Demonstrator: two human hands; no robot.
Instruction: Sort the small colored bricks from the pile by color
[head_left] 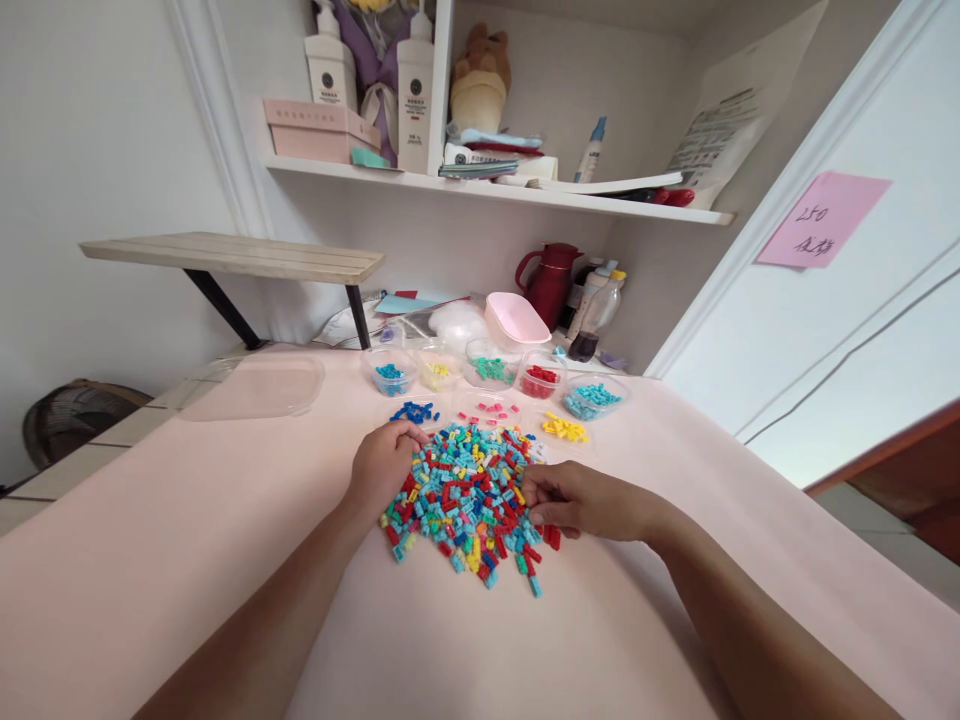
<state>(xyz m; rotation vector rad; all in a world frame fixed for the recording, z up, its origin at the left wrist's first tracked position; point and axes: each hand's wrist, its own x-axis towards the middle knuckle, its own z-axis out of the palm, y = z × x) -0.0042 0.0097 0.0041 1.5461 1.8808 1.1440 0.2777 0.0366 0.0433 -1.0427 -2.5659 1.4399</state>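
A heap of small toy building bricks [465, 500] in mixed colours lies on the pink tabletop. At the heap's upper left edge is my left hand [382, 465], its fingers bent and closed together; whatever they hold is too small to make out. My right hand [566, 498] rests against the heap's right side with curled fingers, their tips partly hidden, and red bricks [552, 537] lie just below it. Behind the heap, clear tubs hold sorted bricks: blue ones [389, 372], green ones [491, 370], red ones [540, 380], light blue ones [593, 398] and yellow ones [565, 428].
A clear plastic lid or tray [255, 390] lies at the left. Further back stand a pink basin [517, 318], a dark red jug [553, 285] and bottles [600, 310]. A small wooden stand [232, 255] rises at the back left, and a loaded shelf [495, 190] hangs above.
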